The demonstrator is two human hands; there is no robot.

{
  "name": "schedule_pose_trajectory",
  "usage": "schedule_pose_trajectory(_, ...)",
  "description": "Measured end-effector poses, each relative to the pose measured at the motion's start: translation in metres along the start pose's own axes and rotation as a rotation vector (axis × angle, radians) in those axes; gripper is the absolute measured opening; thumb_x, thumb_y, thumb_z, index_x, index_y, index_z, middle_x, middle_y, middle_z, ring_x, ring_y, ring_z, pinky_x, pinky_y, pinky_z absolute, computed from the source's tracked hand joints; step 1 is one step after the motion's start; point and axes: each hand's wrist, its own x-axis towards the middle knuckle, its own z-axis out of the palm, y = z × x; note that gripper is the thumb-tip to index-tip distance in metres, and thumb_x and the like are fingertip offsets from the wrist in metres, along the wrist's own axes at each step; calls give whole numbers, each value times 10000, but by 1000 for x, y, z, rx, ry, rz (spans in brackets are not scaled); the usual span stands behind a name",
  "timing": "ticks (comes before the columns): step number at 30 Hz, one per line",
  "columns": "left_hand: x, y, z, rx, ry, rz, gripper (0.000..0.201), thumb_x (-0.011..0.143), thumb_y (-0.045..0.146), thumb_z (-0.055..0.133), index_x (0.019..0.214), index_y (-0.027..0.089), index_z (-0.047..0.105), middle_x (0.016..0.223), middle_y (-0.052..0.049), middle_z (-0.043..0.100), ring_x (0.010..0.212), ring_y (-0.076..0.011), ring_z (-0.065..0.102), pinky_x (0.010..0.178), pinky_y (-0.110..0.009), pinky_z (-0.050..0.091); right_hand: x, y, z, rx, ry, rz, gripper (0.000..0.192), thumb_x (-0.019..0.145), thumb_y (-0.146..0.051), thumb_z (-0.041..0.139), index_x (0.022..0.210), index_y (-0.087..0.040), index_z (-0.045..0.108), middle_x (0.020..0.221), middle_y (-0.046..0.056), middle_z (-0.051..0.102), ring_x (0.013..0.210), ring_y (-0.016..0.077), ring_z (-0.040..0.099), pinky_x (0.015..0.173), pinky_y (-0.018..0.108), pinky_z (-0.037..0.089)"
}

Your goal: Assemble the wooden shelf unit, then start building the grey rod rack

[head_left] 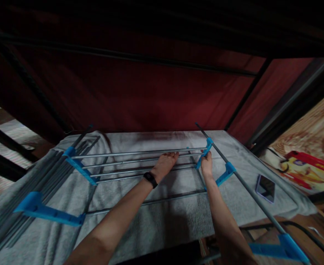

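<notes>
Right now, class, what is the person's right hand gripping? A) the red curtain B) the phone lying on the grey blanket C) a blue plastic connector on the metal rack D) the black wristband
C: the right hand is closed around the blue plastic connector joining the rack's rods, while the phone lies untouched on the blanket.

The rack (139,162) you were touching was made of thin grey metal bars with bright blue plastic joints (80,167). It lay flat on a grey blanket, stretched from side to side. Its long bars ran in rows, close together and even. One blue joint (206,151) sat at the far right corner, where a long grey pole (250,189) crossed it at a slant. More blue pieces (47,212) stuck out at the near left side.
</notes>
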Motion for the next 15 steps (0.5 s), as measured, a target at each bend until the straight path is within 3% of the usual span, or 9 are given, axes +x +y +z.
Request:
schedule_pose_trajectory(6, 3, -6, 3, -43, -39, -12, 237, 989, 216, 444, 1163, 163, 597, 1010, -129, 710, 899, -234, 695, 774, -325, 494, -6, -7, 5, -27, -26, 87, 443, 725, -257, 375, 1141, -199, 517, 1084, 90, 632, 1004, 222, 565, 941, 388, 432)
schedule_pose_trajectory(15, 3, -15, -3, -100, -43, -29, 272, 990, 261, 454, 1210, 190, 598, 998, -134, 723, 913, -242, 699, 808, -324, 483, -12, -16, 7, -97, -68, 81, 393, 756, -258, 366, 1119, -208, 508, 1047, 89, 640, 926, 224, 590, 833, 343, 468)
